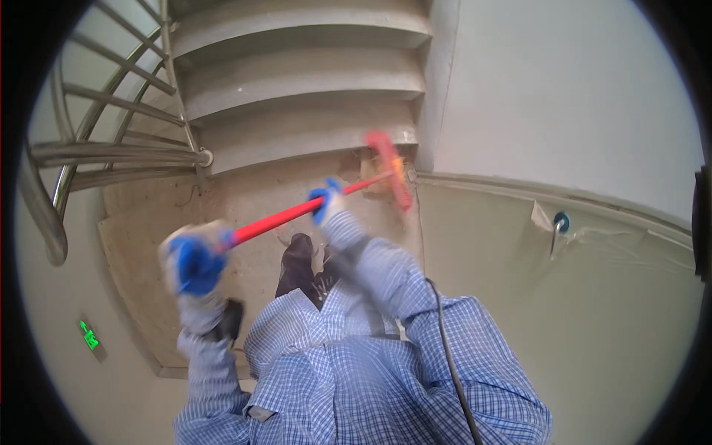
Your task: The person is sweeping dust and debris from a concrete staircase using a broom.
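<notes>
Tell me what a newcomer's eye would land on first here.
The red broom stands out, its head at the foot of the concrete stairs by the wall. Blue-gloved hands grip its handle: the left hand at the near end, the right hand further along. A metal railing curves at left.

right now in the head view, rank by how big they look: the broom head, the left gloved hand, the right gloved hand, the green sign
1. Left hand, largest, though it is blurred and nearer the camera.
2. Broom head and right hand: too alike to rank; the broom head is longer but thin and blurred.
3. Green sign, smallest.
</notes>
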Tool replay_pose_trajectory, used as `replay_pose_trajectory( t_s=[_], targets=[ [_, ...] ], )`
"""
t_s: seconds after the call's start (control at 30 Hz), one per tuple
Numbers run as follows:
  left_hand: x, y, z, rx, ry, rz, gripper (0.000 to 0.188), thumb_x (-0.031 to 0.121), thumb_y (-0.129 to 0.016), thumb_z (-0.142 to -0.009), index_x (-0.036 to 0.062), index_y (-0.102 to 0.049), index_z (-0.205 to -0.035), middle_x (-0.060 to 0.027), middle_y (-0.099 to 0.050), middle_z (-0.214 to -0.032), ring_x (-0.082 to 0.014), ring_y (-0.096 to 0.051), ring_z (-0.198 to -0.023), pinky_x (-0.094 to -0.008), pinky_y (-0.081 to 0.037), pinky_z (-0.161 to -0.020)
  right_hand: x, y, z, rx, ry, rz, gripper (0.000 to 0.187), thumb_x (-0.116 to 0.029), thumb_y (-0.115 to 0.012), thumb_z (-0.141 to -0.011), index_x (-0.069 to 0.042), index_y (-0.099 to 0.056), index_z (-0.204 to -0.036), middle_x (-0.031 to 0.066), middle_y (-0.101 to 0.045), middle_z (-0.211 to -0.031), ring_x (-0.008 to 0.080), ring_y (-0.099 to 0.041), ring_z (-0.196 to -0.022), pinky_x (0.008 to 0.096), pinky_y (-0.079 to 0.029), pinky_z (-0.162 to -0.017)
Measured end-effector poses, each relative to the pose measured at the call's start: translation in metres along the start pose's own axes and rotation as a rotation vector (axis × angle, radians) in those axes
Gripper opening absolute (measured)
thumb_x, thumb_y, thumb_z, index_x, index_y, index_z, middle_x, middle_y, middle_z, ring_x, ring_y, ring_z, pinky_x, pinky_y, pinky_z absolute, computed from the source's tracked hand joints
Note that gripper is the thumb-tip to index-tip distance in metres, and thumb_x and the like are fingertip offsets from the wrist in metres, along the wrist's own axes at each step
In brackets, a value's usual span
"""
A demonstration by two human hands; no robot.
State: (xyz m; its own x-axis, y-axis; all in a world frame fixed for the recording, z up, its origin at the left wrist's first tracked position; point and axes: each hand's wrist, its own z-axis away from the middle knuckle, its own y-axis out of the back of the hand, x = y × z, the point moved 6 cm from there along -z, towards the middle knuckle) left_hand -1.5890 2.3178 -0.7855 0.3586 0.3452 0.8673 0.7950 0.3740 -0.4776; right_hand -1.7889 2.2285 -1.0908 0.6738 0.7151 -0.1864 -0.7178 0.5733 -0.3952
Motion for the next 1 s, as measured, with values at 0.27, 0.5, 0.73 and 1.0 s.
replay_pose_trajectory(
  t_s=[0.27, 0.5, 0.73, 1.0],
  targets=[
    [-0.162, -0.110, 0.037, 0.063, 0.165, -0.287, 0.032, 0.016, -0.039, -0.089, 0.0058, -0.038, -0.059, -0.0037, -0.035, -0.052, -0.0180, -0.042, -0.049, -0.0397, -0.043, -0.064, -0.114, 0.098, -0.092, 0.285, 0.172, 0.512, 0.005, -0.016, -0.043, -0.088, -0.016, -0.040, -0.084, 0.0015, -0.042, -0.066, 0.0172, -0.044, -0.050, 0.0319, -0.037, -0.041],
    [-0.075, -0.181, 0.011, 0.135, 0.063, -0.281, 0.032, 0.016, -0.042, -0.088, 0.0072, -0.033, -0.059, -0.0032, -0.033, -0.051, -0.0146, -0.034, -0.045, -0.0343, -0.036, -0.050, -0.021, 0.098, -0.098, 0.277, 0.032, 0.313, 0.015, -0.014, -0.047, -0.084, -0.015, -0.046, -0.100, 0.0068, -0.054, -0.074, 0.0216, -0.055, -0.057, 0.0350, -0.043, -0.043],
    [-0.034, -0.277, -0.051, -0.452, -0.112, -0.067, 0.029, 0.012, -0.039, -0.087, 0.0098, -0.032, -0.059, -0.0013, -0.034, -0.046, -0.0115, -0.034, -0.040, -0.0298, -0.035, -0.047, -0.112, 0.034, 0.110, 0.002, -0.054, -0.378, 0.053, 0.000, -0.055, -0.082, -0.019, -0.040, -0.129, 0.0103, -0.057, -0.081, 0.0213, -0.059, -0.063, 0.0337, -0.055, -0.056],
    [-0.300, -0.344, 0.113, -0.943, 0.849, -0.256, 0.036, 0.026, -0.046, -0.090, 0.0005, -0.057, -0.067, -0.0060, -0.053, -0.060, -0.0143, -0.049, -0.054, -0.0269, -0.040, -0.052, -0.157, 0.395, 0.077, 0.198, 0.466, -0.727, 0.039, -0.046, -0.041, -0.091, -0.016, -0.044, -0.067, -0.0005, -0.044, -0.056, 0.0149, -0.044, -0.054, 0.0265, -0.040, -0.055]
  ],
)
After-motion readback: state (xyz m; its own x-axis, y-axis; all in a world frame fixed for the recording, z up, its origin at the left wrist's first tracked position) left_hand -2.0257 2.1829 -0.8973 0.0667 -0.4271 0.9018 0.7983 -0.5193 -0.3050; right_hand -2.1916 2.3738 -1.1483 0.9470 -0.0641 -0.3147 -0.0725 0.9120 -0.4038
